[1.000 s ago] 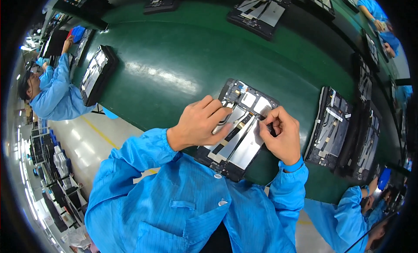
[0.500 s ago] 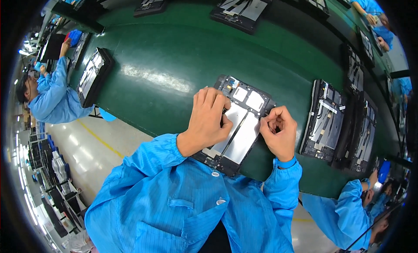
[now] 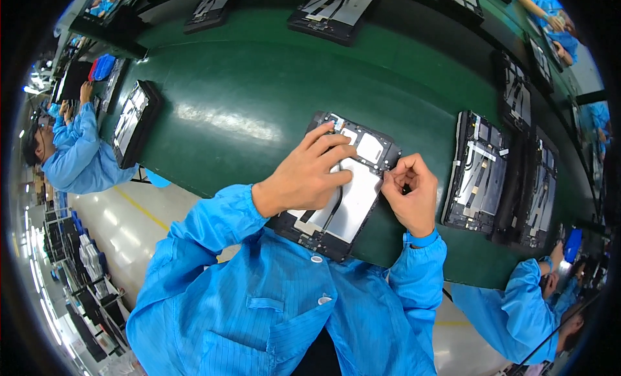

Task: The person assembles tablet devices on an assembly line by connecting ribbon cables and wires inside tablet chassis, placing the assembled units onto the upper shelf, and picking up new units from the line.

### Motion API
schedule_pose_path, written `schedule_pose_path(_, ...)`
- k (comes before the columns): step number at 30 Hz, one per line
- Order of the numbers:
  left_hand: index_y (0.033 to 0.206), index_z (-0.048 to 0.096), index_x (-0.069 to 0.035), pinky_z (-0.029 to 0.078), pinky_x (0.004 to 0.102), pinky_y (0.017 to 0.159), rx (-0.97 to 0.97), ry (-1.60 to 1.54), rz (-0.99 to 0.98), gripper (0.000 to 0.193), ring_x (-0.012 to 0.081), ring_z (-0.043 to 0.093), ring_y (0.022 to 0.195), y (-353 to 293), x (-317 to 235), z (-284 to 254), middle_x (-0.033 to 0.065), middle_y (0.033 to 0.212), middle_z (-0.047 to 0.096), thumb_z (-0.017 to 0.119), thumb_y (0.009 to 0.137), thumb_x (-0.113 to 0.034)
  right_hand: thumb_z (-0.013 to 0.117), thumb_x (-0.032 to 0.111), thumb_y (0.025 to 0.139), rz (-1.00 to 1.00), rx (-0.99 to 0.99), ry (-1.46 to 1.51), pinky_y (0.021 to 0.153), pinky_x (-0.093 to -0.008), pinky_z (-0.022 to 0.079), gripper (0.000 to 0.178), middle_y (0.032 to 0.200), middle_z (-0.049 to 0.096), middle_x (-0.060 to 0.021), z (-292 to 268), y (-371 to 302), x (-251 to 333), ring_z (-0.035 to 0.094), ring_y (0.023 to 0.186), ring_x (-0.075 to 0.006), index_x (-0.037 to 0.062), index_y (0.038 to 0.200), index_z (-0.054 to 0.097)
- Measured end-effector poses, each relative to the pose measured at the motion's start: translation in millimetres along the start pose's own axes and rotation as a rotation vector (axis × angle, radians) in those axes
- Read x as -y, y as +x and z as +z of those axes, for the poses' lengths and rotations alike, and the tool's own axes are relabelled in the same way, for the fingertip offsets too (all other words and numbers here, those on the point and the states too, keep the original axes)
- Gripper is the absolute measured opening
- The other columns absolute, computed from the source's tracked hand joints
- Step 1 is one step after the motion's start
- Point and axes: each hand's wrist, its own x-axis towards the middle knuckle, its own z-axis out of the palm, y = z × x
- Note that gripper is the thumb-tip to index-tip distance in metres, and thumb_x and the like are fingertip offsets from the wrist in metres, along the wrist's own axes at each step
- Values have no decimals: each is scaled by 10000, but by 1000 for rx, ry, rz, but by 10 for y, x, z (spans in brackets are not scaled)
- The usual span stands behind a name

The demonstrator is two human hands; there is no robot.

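An opened tablet lies in front of me, its dark frame holding silver battery panels and white-covered parts near the far end. Across its left side my left hand rests with the fingers spread, the fingertips touching the far-left part of the device. At the tablet's right edge, my right hand has thumb and index finger pinched together. Whatever may be between those fingertips is too small to make out. A blue band circles my right wrist.
On the green table, more opened tablets stand to the right, at the left and along the far side. Co-workers in blue coats sit at the left and lower right. Shelving stands beyond at lower left.
My left hand has spread its curled fingers and reached toward the tablet's far-left corner. The right hand stays pinched at the right edge. The whole view has shifted slightly.
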Motion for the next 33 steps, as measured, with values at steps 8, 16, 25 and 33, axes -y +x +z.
schedule_pose_path(8, 943, 705, -101, 517, 550, 1077, 104, -125, 156, 204, 342, 662, 1139, -104, 157, -163, 124, 1185, 691, 719, 804, -250, 757, -67, 852, 41, 70, -14, 561, -216, 413, 223, 726, 603, 33, -66, -12, 17, 542, 642, -18, 49, 919, 578)
schedule_pose_path(16, 925, 723, -117, 501, 394, 700, 32, 66, 20, 110, 248, 606, 784, -80, 117, -121, 37, 847, 631, 757, 862, -200, 747, -73, 830, 56, 66, -9, 568, -220, 417, 229, 729, 598, 34, -82, -4, 5, 532, 646, -19, 46, 925, 577)
schedule_pose_path(25, 862, 647, -127, 493, 413, 557, 16, 295, -390, 169, 261, 634, 649, -29, -34, -231, 58, 684, 651, 761, 930, -232, 742, -77, 816, 79, 63, -7, 566, -222, 412, 232, 739, 582, 30, -79, -8, 10, 517, 640, -23, 44, 923, 576)
schedule_pose_path(33, 1157, 785, -108, 505, 481, 975, -66, 114, 52, 338, 288, 660, 1085, 125, -259, -79, 53, 1185, 711, 785, 839, -220, 739, -88, 793, 89, 83, -23, 565, -218, 407, 249, 736, 575, 31, -77, 1, 51, 516, 646, -16, 40, 923, 570)
